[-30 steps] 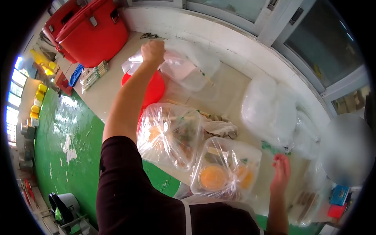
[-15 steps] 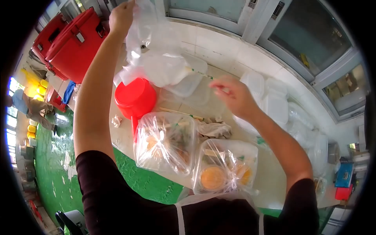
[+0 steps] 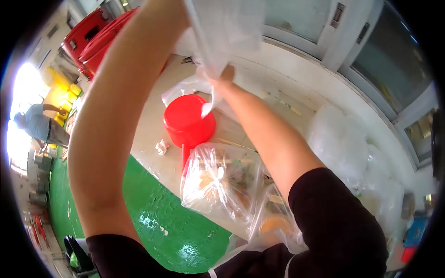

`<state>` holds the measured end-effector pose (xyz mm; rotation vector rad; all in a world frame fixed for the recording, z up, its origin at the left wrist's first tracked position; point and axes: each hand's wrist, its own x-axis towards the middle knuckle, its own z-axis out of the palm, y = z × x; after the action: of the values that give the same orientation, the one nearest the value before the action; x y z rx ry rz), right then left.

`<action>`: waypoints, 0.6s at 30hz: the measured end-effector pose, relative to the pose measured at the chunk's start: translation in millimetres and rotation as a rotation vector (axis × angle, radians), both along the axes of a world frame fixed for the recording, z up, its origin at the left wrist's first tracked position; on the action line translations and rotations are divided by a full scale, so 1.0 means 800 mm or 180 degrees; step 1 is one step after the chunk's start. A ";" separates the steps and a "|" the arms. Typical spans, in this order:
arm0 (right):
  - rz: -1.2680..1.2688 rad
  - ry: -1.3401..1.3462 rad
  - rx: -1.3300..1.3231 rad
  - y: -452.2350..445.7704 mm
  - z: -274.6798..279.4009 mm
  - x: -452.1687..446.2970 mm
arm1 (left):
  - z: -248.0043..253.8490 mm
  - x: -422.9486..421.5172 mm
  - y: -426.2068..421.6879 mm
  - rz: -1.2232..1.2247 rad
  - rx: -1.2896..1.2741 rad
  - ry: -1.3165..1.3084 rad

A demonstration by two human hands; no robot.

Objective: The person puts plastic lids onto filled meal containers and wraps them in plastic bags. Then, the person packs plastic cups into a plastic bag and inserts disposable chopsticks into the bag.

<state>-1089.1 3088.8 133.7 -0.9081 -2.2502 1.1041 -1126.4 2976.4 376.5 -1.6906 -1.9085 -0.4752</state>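
Note:
A clear plastic bag [image 3: 227, 30] hangs at the top of the view, stretched upward. My left forearm reaches past the top edge beside it, so my left hand is out of sight. At the bag's lower part is my right hand [image 3: 221, 78], its fingers closed on the film and partly covered by it. More thin plastic film [image 3: 183, 87] lies on the counter just below. Nearer to me, a red plastic dipper [image 3: 189, 118] rests upside down, its handle pointing toward me. Beside it sits a tied clear bag of food [image 3: 220, 180]; a second bagged meal [image 3: 276, 222] is partly hidden by my right arm.
Wrapped chopsticks [image 3: 288, 106] lie on the counter near the wall. Stacked white containers in plastic [image 3: 338, 139] stand at right. A crumpled tissue [image 3: 162, 147] is left of the dipper. Red insulated boxes [image 3: 104, 44] stand at far left. Another person [image 3: 39, 123] works across the green floor [image 3: 157, 222].
My left hand has risen out of view with the bag. My right hand has moved left and up from over the counter to the bag. The view has shifted.

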 end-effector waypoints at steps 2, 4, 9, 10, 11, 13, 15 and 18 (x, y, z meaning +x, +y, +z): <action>0.0194 -0.0373 0.0106 0.029 -0.018 0.003 | 0.014 -0.018 -0.040 0.0537 -0.0134 0.0477; 0.0511 -0.0842 0.0401 0.055 -0.034 0.021 | 0.025 -0.037 -0.080 0.1198 -0.0311 0.0887; 0.1245 -0.1196 0.0803 0.125 -0.054 0.130 | 0.032 -0.052 -0.132 0.2192 -0.0804 0.1276; 0.1145 -0.0814 0.0435 0.118 -0.024 0.159 | 0.033 -0.043 -0.134 0.2189 -0.0814 0.1211; 0.0974 -0.0236 -0.0255 0.111 0.009 0.182 | 0.037 -0.032 -0.131 0.1819 -0.0725 0.0809; 0.0645 0.1027 -0.1571 0.055 0.106 0.231 | 0.044 0.013 -0.123 0.0903 -0.0712 0.0131; 0.1253 0.2044 -0.1466 -0.012 0.174 0.268 | 0.042 0.077 -0.098 -0.0002 -0.0674 0.0267; 0.1365 0.2061 -0.0011 -0.102 0.244 0.326 | 0.055 0.202 -0.083 -0.1104 -0.0348 0.0139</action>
<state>-828.1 3007.0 328.6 -0.0210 -1.9128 1.3395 -965.1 2910.3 420.8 -2.0989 -1.6401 -0.4652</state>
